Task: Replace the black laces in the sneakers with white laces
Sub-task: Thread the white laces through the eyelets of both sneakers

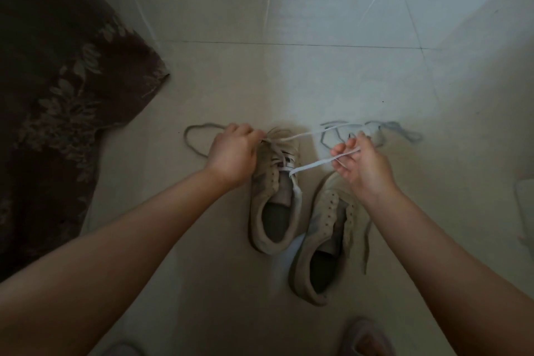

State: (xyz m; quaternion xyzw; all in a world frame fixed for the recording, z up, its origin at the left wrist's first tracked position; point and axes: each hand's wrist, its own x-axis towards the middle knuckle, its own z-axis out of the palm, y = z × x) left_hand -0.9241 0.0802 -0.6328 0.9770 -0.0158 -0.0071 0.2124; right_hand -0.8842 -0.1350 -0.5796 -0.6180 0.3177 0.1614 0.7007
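Two beige sneakers lie on the tiled floor, toes away from me. The left sneaker (271, 205) has a white lace (310, 166) threaded through its front eyelets. My left hand (234, 150) pinches one end of that lace above the toe. My right hand (361, 162) holds the other stretch of it, pulled taut to the right. The right sneaker (323, 243) has bare eyelets, and a lace (367, 243) lies along its right side. A dark lace (196, 139) lies looped on the floor left of my left hand.
A dark floral rug (57, 89) covers the floor at the left. Another loose lace (393, 131) lies tangled beyond my right hand. A slipper toe (367, 338) shows at the bottom edge. A pale object (524, 211) sits at the right edge.
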